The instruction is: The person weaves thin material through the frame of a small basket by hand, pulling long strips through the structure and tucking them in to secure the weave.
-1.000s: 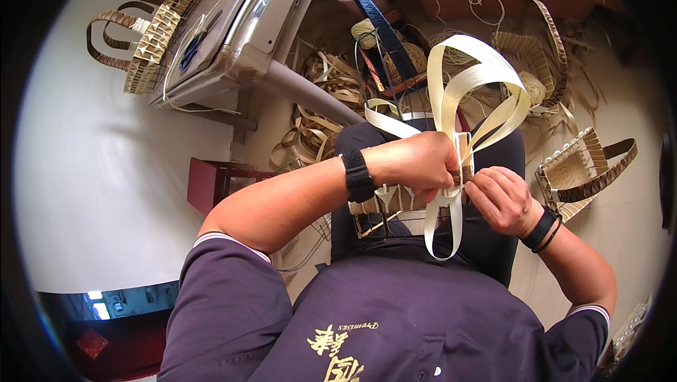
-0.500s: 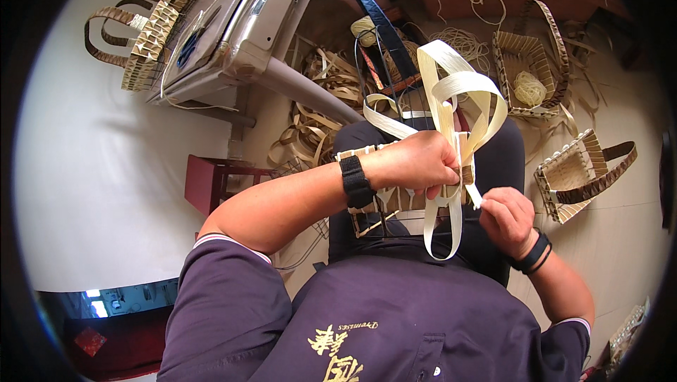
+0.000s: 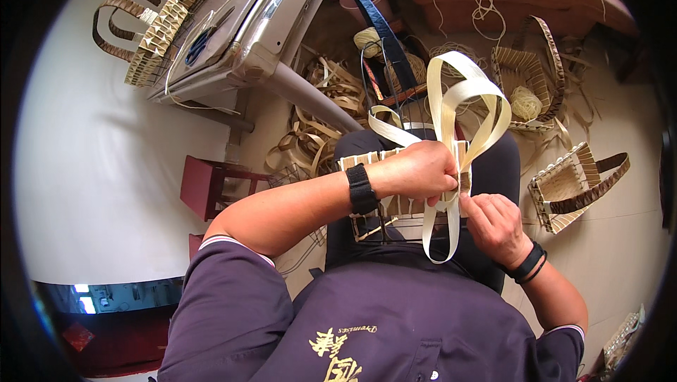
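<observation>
A partly woven basket (image 3: 363, 163) with a dark wire frame lies across my lap. Cream flat strip (image 3: 491, 118) rises from its right end in big loops, and one more loop (image 3: 428, 237) hangs toward my body. My left hand (image 3: 422, 170) is closed on the strip at the basket's edge, its fingertips partly hidden beneath the knuckles. Close beside it, my right hand (image 3: 497, 225) pinches at the basket's right end, thumb and finger together on the strip; the strip's short end is mostly covered there.
Finished baskets with dark handles stand at right, one basket (image 3: 564, 185) near my knee and another holding a yarn ball (image 3: 524, 103). A tangle of tan strips (image 3: 314, 125) lies beneath the table (image 3: 243, 58). Scissors (image 3: 199, 45) rest on it. A reddish stool (image 3: 201, 185) is left.
My right hand has moved left and inward, from pulling the strip's short end outward to the basket's edge beside my left hand. The left hand keeps its grip. The view shifts slightly.
</observation>
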Tool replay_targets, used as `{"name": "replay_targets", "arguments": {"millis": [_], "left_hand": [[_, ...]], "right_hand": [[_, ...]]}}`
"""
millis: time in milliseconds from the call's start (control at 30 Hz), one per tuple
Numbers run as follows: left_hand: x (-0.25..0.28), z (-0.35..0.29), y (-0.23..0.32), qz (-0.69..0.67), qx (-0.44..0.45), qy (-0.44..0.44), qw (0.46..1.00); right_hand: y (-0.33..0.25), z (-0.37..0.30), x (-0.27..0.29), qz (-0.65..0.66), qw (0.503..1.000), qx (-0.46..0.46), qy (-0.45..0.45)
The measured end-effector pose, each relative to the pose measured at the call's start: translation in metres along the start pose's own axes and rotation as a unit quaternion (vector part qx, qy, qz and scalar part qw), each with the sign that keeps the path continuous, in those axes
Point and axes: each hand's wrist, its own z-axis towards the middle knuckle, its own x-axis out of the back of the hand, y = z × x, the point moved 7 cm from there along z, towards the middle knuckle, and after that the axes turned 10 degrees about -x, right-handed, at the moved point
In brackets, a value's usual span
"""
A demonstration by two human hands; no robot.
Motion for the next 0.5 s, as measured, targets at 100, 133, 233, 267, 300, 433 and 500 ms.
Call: {"name": "replay_targets", "arguments": {"millis": [100,133,233,267,300,433,500], "left_hand": [[0.0,0.0,0.004,0.034,-0.026,0.007,0.999],[0.0,-0.001,0.006,0.038,-0.026,0.021,0.999],[-0.003,-0.005,0.008,0.035,-0.035,0.053,0.997],[-0.002,-0.005,0.008,0.059,-0.058,0.07,0.994],[-0.002,-0.004,0.008,0.083,-0.082,0.086,0.989],[-0.005,-0.006,0.009,0.092,-0.117,0.098,0.984],[-0.005,-0.008,0.011,0.079,-0.118,0.099,0.985]], "right_hand": [[0.001,0.004,0.002,-0.003,1.0,-0.002,-0.003],[0.002,0.005,0.003,0.0,1.0,0.002,-0.007],[0.004,-0.014,0.013,0.033,0.999,-0.004,-0.033],[0.005,-0.028,0.013,0.058,0.998,0.001,-0.023],[0.004,-0.041,0.016,0.084,0.996,-0.004,-0.039],[-0.004,-0.077,0.025,0.066,0.994,-0.047,-0.079],[-0.006,-0.088,0.025,0.074,0.993,-0.058,-0.076]]}}
